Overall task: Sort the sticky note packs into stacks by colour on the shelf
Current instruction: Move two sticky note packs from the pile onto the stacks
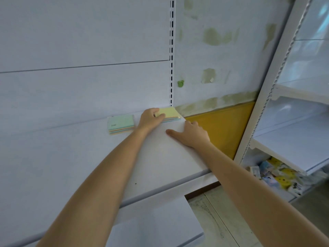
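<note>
left hand (151, 118) curled round the yellow-topped sticky note stack (170, 111) at the back right corner of the white metal shelf (160, 157). right hand (191, 133) rests flat by the right edge, fingers loose. mint-green-topped sticky note stack (121, 123) sits apart along the back edge. risk: a sideways shove likely tips the yellow stack off the right edge.

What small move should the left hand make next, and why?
Probably let go of the yellow-topped pack: the left hand grips it, and it seems to lie already on the shelf by the back panel, apart from the green-topped stack. The right hand only rests on the shelf.
</note>
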